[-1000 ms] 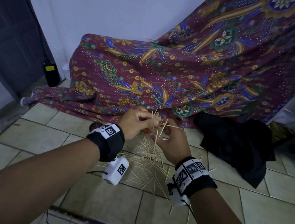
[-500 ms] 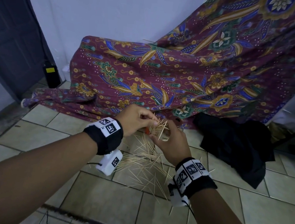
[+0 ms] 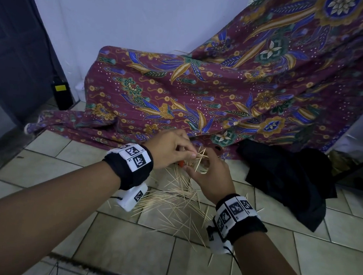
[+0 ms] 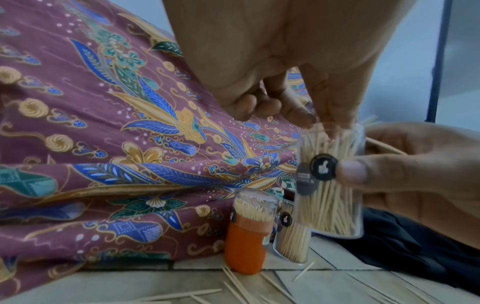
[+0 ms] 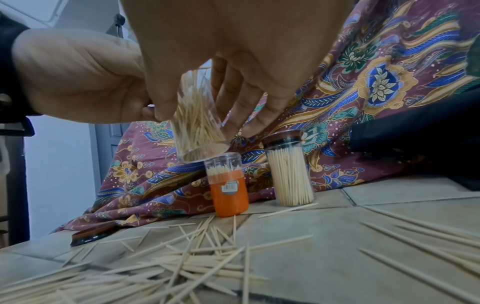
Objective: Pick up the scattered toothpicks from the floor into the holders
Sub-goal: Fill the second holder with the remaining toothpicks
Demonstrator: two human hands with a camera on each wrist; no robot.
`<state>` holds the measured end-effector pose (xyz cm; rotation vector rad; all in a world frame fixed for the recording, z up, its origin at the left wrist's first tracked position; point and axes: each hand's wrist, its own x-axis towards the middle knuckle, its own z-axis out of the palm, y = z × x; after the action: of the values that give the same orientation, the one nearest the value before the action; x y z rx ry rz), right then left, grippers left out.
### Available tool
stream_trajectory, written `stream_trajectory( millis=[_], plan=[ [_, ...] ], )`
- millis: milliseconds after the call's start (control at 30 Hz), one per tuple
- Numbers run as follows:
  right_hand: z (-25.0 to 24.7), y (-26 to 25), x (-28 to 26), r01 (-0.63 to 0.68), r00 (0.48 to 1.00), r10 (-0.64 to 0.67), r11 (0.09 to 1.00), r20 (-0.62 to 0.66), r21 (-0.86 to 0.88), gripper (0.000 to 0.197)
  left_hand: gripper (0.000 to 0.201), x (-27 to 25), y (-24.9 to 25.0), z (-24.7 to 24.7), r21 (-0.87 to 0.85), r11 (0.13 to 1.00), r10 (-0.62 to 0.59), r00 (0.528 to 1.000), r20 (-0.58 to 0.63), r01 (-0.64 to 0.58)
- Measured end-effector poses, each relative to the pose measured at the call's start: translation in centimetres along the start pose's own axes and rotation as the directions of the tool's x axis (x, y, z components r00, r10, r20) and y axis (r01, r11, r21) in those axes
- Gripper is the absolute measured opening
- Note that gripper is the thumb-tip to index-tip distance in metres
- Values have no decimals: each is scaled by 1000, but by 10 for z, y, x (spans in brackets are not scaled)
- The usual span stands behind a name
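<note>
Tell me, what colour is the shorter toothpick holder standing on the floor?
Orange holder, clear cap; clearest in the right wrist view.

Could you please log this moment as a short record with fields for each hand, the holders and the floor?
right hand: grips the clear holder, raised off the floor, part full of toothpicks
left hand: fingertips at the clear holder's open top, feeding toothpicks in
orange holder: upright on the floor, clear cap on
capped holder: upright beside the orange one, brown lid on, full
loose lid: on the floor by the cloth
floor: many scattered toothpicks left
</note>
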<state>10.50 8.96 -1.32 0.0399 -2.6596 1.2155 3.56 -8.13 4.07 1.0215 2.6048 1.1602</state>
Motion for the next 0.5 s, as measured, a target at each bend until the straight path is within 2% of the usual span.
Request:
stream_trajectory(
  millis=[133, 300, 500],
  plan=[
    [2, 1, 1, 6, 1000, -6, 1000, -11, -1, 44, 15, 0, 3, -1, -8, 999, 38, 998, -42, -39],
    [7, 7, 4, 23, 1000, -23, 1000, -1, -17, 38, 30, 1, 9, 5, 199, 978, 54, 996, 67, -66],
    [9, 7, 3, 20, 1000, -20, 1000, 1, -15, 44, 21, 6, 7, 8, 209, 978, 12, 998, 54, -23]
  ],
)
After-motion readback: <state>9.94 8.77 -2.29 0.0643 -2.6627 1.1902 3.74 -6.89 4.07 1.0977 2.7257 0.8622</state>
